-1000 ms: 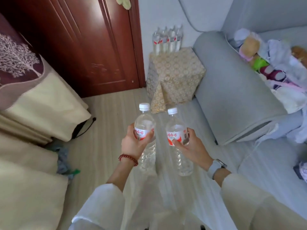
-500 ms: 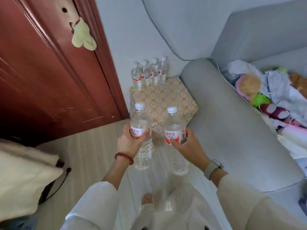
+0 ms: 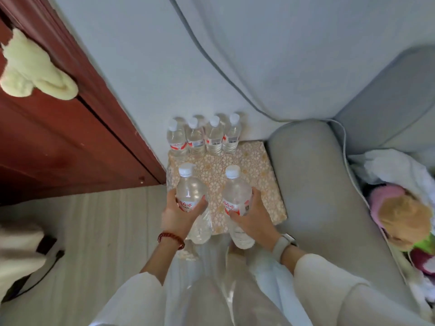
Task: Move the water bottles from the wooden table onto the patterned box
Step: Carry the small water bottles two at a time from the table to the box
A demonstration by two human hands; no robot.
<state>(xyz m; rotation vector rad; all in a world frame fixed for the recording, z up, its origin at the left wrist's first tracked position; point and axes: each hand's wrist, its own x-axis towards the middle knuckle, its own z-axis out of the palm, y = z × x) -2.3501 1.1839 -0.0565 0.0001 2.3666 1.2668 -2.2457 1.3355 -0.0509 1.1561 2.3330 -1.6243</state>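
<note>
My left hand [image 3: 177,215] grips a clear water bottle [image 3: 191,196] with a white cap and red label, held upright above the near left part of the patterned box [image 3: 259,175]. My right hand [image 3: 255,215] grips a second, matching water bottle [image 3: 236,198], upright above the box's near middle. Both bottles are in the air, not resting on the box. A row of several bottles [image 3: 204,137] stands along the box's far edge against the wall. The wooden table is out of view.
A dark red door [image 3: 58,137] with a cream cloth [image 3: 33,71] on its handle is at the left. A grey sofa arm [image 3: 324,208] presses against the box's right side, with soft toys [image 3: 404,215] on the seat. Pale wood floor lies at the lower left.
I have come closer to the box. Both hands have carried their bottles forward, from over the floor to over the near part of the box.
</note>
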